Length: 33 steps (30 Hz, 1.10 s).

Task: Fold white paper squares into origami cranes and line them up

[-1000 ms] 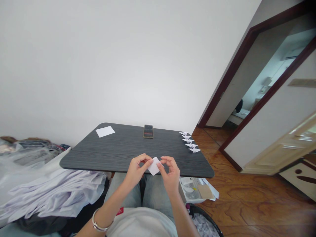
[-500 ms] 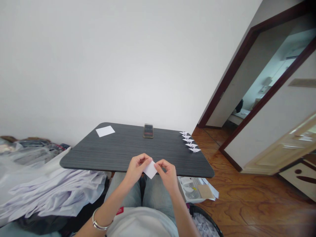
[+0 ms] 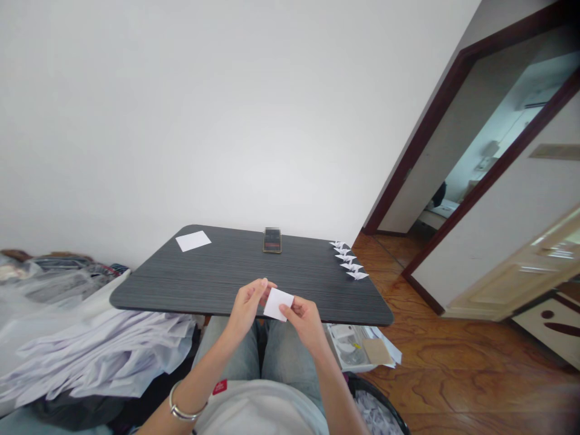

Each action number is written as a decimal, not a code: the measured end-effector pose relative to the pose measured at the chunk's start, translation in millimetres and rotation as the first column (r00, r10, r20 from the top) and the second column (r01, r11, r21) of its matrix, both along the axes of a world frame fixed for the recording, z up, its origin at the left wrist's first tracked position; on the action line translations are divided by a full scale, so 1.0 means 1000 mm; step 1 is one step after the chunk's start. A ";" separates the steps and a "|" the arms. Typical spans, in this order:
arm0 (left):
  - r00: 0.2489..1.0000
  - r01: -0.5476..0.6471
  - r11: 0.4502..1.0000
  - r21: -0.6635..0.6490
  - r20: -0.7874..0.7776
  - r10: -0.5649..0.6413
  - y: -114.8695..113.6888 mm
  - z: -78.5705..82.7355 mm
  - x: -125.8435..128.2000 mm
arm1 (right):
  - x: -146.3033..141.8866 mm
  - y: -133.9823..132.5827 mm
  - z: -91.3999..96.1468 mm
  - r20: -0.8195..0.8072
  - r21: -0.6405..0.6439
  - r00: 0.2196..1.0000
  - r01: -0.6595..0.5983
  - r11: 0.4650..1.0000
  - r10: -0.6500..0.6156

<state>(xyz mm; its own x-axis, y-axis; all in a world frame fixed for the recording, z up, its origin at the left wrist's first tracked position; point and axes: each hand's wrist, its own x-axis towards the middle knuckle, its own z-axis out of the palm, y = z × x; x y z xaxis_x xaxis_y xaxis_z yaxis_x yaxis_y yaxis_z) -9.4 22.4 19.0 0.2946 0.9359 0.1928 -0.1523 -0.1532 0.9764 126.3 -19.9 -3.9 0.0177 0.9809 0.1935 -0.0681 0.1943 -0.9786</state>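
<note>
White paper square (image 3: 278, 304) hangs over the near edge of the dark tabletop (image 3: 217, 272), pinched by my right hand (image 3: 306, 320); my left hand (image 3: 247, 308) curls beside it, grip unclear, and I judge a slackened pinch could drop it onto my jeans (image 3: 235, 356).

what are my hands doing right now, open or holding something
Left hand: closed, holding the left edge of a white paper square
Right hand: closed, pinching the same square's right edge

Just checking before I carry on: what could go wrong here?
The white paper square, held by its edges between the left hand and right hand, might slip into the lap. The paper cranes lined up near the dark table's right edge could get knocked to the floor.
</note>
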 end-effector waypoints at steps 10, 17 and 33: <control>1.000 0.014 0.999 -0.035 0.012 -0.014 -0.003 0.003 0.003 | -0.001 -0.001 0.002 -0.033 -0.001 0.986 0.162 0.987 -0.162; 0.999 0.036 0.999 -0.040 0.027 -0.035 -0.003 0.006 0.002 | 0.002 -0.002 0.005 0.002 0.042 0.989 0.149 0.988 -0.150; 0.986 0.165 0.986 0.025 -0.001 -0.165 -0.002 -0.003 0.002 | 0.007 0.000 0.007 -0.122 0.019 0.954 0.278 0.960 -0.274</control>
